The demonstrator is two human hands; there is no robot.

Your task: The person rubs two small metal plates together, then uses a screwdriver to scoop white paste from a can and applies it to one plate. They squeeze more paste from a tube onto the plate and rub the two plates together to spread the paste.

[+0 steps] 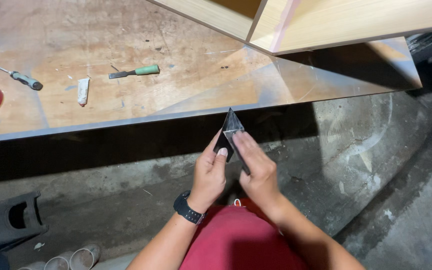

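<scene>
Both the left hand (210, 172) and the right hand (257, 172) have their grip closed on a folded dark sheet (231, 131), held up just below the table (186, 75) edge.

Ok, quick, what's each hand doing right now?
Left hand: closed on the dark folded sheet, thumb on its face.
Right hand: fingers laid along the same sheet, holding its right edge.
</scene>
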